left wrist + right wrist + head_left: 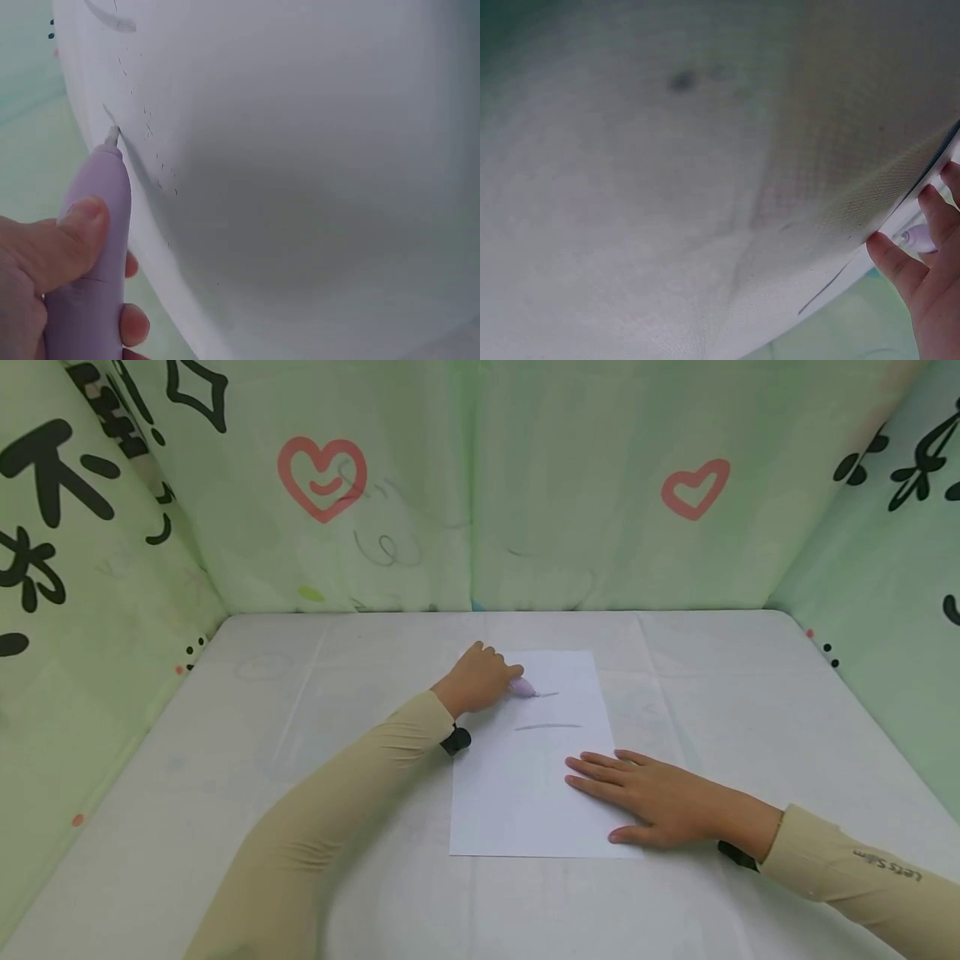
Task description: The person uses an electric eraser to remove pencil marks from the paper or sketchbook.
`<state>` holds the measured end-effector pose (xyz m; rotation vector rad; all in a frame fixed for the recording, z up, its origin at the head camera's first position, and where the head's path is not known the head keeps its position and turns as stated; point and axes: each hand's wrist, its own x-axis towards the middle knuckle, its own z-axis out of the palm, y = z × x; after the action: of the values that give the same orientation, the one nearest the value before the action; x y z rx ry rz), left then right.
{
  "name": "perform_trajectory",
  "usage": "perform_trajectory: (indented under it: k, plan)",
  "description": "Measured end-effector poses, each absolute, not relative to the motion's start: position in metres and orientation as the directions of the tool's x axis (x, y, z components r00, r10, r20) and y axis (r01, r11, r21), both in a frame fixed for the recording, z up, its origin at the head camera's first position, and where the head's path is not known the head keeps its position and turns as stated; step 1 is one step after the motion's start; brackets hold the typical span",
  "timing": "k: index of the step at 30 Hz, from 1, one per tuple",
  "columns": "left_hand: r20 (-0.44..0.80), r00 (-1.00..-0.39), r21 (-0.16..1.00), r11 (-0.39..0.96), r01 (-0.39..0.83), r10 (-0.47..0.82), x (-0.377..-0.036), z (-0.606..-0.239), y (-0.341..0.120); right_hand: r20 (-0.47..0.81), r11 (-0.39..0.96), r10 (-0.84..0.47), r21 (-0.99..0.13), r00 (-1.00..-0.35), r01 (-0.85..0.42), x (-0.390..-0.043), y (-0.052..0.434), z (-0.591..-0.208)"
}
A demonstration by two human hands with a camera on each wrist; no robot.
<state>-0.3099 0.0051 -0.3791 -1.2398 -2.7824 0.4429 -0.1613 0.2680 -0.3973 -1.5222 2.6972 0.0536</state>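
Gripping a lilac pen in curled fingers, left hand lays its long axis rightward, tip on the far part of the paper sheet on the counter; right hand, fingers straight, presses the sheet's near right part.

A white cloth with faint fold creases covers the worktop. Pale green fabric panels stand round it at the back and both sides, meeting in the corners. They are printed with two pink hearts, one left of the middle and one to the right, and with bold black characters along the side panels.
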Motion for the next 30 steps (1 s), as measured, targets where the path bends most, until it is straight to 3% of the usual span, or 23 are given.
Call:
perform_trajectory:
  k: [13, 30]
  plan:
    - [-0.059, -0.639, -0.282, 0.601, 0.748, 0.767, -0.3131, -0.3814, 0.0051, -0.058, 0.517, -0.854, 0.008, -0.517, -0.856, -0.1618, 0.2691, -0.3994]
    - [-0.055, -0.645, -0.29, 0.606, 0.741, 0.762, -0.3157, -0.3783, 0.0081, -0.052, 0.517, -0.855, 0.008, -0.517, -0.856, -0.161, 0.2679, -0.3973]
